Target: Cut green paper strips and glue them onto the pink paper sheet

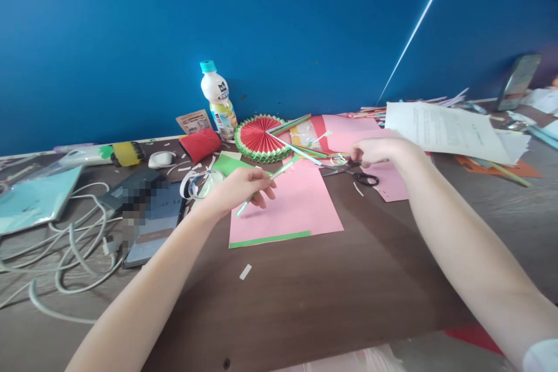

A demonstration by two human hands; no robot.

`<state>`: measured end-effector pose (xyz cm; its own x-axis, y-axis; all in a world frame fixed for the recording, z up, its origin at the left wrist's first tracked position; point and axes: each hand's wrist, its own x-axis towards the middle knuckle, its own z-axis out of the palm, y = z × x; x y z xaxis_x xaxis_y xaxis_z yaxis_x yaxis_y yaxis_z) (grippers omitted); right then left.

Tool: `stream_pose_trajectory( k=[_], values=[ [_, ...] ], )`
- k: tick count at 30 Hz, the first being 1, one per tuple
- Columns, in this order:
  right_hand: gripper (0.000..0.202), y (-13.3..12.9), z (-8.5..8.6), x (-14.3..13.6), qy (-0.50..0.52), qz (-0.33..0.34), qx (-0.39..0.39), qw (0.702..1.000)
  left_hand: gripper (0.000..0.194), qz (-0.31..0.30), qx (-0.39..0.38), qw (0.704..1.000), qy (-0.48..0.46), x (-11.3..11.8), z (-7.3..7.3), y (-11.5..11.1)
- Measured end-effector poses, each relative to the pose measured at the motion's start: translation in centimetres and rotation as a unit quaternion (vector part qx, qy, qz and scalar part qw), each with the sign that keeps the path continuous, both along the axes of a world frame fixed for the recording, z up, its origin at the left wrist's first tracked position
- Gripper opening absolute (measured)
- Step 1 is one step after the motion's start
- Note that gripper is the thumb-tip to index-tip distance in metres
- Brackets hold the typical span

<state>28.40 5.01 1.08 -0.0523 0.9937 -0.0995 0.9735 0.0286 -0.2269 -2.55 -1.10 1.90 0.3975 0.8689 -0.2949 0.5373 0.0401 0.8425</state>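
Observation:
My left hand (pixel 250 187) is closed around a thin pale green strip (pixel 282 171), held slantwise above a pink sheet (pixel 300 203). A green strip (pixel 270 239) lies along the near edge of that sheet. My right hand (pixel 370 151) has its fingers bent at the handles of the black scissors (pixel 365 179), which lie on the table right of the sheet; one handle loop is partly hidden by the fingers. Behind the sheet, a red and green pleated paper fan (pixel 265 138) stands open, with thin sticks across it.
A bottle (pixel 220 102) stands by the blue wall. Left are a tape roll (pixel 196 184), a phone (pixel 157 226), white cables (pixel 78 244) and a light blue packet (pixel 37 200). Printed papers (pixel 449 131) lie at the right. A small white scrap (pixel 245 271) is near the front.

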Motion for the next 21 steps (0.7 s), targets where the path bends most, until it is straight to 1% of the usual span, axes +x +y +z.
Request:
stream_pose_trajectory(
  k=[3,5,7,9,11,12,14,16,17,19,21],
  values=[
    [0.025,0.0,-0.1,-0.2,-0.025,-0.025,-0.105,0.994,0.020,-0.067,-0.003,0.997,0.025,0.5,-0.1,-0.5],
    [0.025,-0.1,0.0,-0.4,-0.035,-0.040,-0.129,0.990,0.020,-0.090,0.029,0.994,0.048,1.1,-0.2,-1.2],
    [0.026,-0.3,0.2,-0.6,-0.038,-0.050,-0.140,0.988,0.022,-0.090,0.120,0.987,0.064,2.0,-0.4,-2.0],
    [0.027,-0.5,0.4,-0.7,-0.038,-0.057,-0.144,0.987,0.025,-0.081,0.234,0.965,0.091,3.0,-1.0,-2.9],
    [0.026,-0.5,0.6,-0.6,-0.034,-0.058,-0.146,0.987,0.027,-0.091,0.341,0.927,0.127,3.9,-2.2,-3.8],
    [0.026,-0.5,0.6,-0.5,-0.031,-0.056,-0.148,0.987,0.028,-0.099,0.399,0.897,0.162,4.3,-2.9,-4.3],
    [0.025,-0.3,0.6,-0.2,-0.027,-0.051,-0.152,0.987,0.027,-0.130,0.498,0.825,0.232,4.8,-4.3,-5.0],
    [0.026,0.0,0.4,0.3,-0.027,-0.046,-0.155,0.987,0.024,-0.158,0.568,0.767,0.254,5.1,-5.3,-5.6],
    [0.026,0.2,0.3,0.5,-0.028,-0.044,-0.156,0.986,0.023,-0.162,0.597,0.741,0.260,5.2,-5.6,-5.8],
    [0.025,0.4,0.3,1.0,-0.028,-0.042,-0.157,0.986,0.023,-0.180,0.633,0.703,0.269,5.2,-5.8,-6.0],
    [0.022,0.5,0.6,1.4,-0.028,-0.044,-0.158,0.986,0.022,-0.208,0.642,0.682,0.281,5.1,-5.8,-6.1]
  ],
)
